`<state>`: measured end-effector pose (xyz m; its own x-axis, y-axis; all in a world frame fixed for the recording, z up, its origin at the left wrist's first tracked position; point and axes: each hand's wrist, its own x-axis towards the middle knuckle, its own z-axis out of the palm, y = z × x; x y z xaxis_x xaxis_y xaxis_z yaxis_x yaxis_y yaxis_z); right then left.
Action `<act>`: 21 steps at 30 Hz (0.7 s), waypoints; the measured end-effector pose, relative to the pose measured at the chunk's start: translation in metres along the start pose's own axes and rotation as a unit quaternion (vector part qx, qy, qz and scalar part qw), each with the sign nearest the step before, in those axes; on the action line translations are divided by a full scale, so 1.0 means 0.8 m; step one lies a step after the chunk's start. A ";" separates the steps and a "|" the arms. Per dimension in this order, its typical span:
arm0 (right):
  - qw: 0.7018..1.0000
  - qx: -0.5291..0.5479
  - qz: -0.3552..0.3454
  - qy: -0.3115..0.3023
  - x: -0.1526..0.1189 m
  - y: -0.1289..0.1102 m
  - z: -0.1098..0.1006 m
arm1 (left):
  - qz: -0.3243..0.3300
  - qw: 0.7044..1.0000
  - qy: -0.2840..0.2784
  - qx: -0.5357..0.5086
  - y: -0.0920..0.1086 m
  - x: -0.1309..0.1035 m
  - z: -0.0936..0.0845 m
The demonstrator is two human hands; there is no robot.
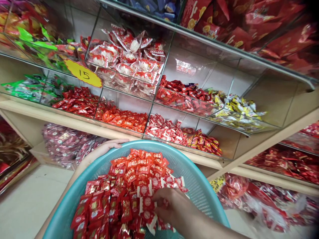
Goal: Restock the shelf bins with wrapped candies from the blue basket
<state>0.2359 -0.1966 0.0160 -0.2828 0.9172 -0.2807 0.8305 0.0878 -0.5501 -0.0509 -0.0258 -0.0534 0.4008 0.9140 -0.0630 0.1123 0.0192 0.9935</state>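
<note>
Candies point(126, 205) in shiny red wrappers fill the near and left parts of a teal basket point(179, 159); in the head view, orange-red candies point(143, 169) lie at the far side and red-and-white candies point(146, 190) toward the right. The left hand point(113, 145) lies along the far left rim, apparently bracing it; how firmly its fingers close cannot be told. The right hand point(169, 204) reaches in, fingers bent at the red-and-white candies; whether they pinch one is hidden. Beyond stands a shelf point(54, 118) with divided candy bins. The step looks like handling candies inside the basket; the next move calls for a steady rim and light fingertips.
</note>
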 end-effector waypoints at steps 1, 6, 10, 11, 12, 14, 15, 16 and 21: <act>1.000 -0.023 -0.007 0.001 -0.001 -0.001 -0.001 | 0.002 1.000 0.003 -0.001 0.001 -0.001 0.001; 0.983 -0.173 -0.055 0.007 -0.003 -0.011 0.006 | -0.020 0.999 0.005 -0.034 0.011 -0.009 0.011; 0.932 -0.323 -0.163 -0.008 0.008 -0.021 0.021 | -0.018 0.999 0.007 -0.050 0.014 -0.013 0.014; 0.919 -0.346 -0.190 -0.005 0.011 -0.022 0.025 | -0.013 0.999 0.006 -0.051 0.014 -0.013 0.015; 0.908 -0.362 -0.210 0.000 0.014 -0.021 0.029 | -0.010 0.999 0.006 -0.050 0.014 -0.013 0.015; 0.898 -0.377 -0.228 0.012 0.018 -0.016 0.036 | -0.011 0.999 0.010 -0.046 0.016 -0.014 0.015; 0.896 -0.379 -0.231 0.019 0.019 -0.013 0.037 | -0.013 0.999 0.013 -0.044 0.017 -0.014 0.016; 0.895 -0.381 -0.231 0.027 0.019 -0.011 0.038 | -0.016 0.999 0.015 -0.042 0.019 -0.015 0.017; 0.881 -0.377 -0.269 0.093 0.016 -0.009 0.032 | -0.017 0.999 0.023 -0.044 0.030 -0.020 0.024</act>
<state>0.2141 -0.1956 -0.0036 -0.7076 0.7058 0.0347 0.7031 0.6983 0.1342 -0.0369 -0.0479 -0.0303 0.3559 0.9297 -0.0946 0.0435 0.0846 0.9955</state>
